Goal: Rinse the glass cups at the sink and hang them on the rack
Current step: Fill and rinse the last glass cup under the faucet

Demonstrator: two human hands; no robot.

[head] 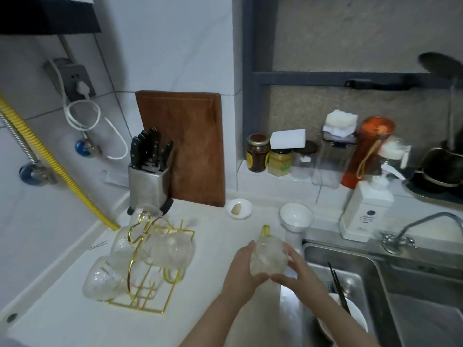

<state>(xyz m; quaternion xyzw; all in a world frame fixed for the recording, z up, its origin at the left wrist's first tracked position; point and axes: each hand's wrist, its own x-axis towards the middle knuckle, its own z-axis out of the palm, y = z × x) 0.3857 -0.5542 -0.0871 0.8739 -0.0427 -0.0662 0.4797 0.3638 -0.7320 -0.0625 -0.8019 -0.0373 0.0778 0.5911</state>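
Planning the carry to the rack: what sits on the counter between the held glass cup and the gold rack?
Head view: nothing; bare white counter lies between the glass cup, held in both hands, and the gold rack.

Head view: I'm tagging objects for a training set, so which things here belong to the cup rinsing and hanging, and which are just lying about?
Belongs to the job:
- glass cup, held between left hand and right hand
- gold rack with cups already hung
- sink
- faucet

Just lying about:
- knife block
- cutting board
- white bowl
- jars
- soap bottle
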